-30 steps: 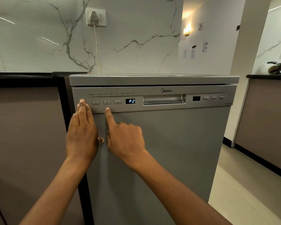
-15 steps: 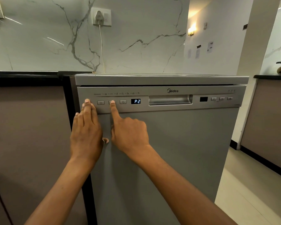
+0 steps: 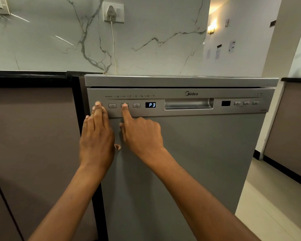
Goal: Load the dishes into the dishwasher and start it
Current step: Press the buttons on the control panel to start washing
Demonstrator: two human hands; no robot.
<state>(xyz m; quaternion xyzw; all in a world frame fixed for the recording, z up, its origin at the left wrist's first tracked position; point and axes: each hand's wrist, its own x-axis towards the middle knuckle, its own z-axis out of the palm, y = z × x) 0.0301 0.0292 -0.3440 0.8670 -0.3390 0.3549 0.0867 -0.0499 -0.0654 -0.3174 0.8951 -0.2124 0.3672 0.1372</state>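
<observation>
In the head view the dishwasher [image 3: 181, 153] stands on the floor under the marble wall, between a brown cabinet [image 3: 33, 145] on its left and a passage on its right, and its door is closed, so no dishes can be seen. The left hand [image 3: 96, 136] lies flat with the fingers pressed together, and the fingertips rest on the left end of the control panel [image 3: 181, 113], just beside the power button [image 3: 112, 106]. The right hand [image 3: 142, 134] has only the index finger stretched out, its tip on the program button [image 3: 127, 104], while the other fingers are curled and hold nothing. The display [image 3: 150, 105] shows P3. I judge the machine as heavy and stiff, with a smooth metal front. The small buttons probably need only a light press of one fingertip. For the door, the place to take hold is the recessed handle [image 3: 188, 103] in the middle of the panel.
</observation>
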